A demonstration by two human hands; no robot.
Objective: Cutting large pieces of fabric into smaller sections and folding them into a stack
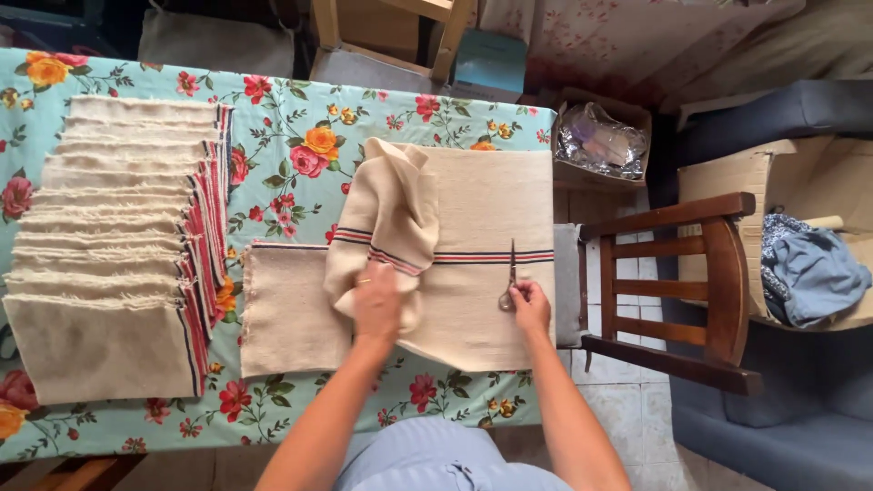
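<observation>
While the striped cloth [482, 273] lies spread across the right part of the table [300, 118], its left side is seen bunched up into loose folds, and the bunch is pressed down by the left hand [376, 305], whose grip is flat on the fabric with fingers together rather than closed around it. Just to the right, a pair of scissors [509, 277] is held by the right hand [530, 305], the grip clamped on the handles, the blades pointed away from the body and laid across the red and blue stripe. Whether the blades are parted cannot be told.

A risk is judged here: the cut could wander off line if the bunched fold is allowed to drag the flat part sideways, and a hidden layer could be nicked if it slips under the blades. The right edge of the cloth hangs close to the table's edge, so a slide toward the wooden chair [682, 291] is possible too.

Further left, a single flat piece [282, 309] is laid out, and beyond it a stack of folded cloths [109, 245] is fanned in overlapping rows on the flowered table.
</observation>
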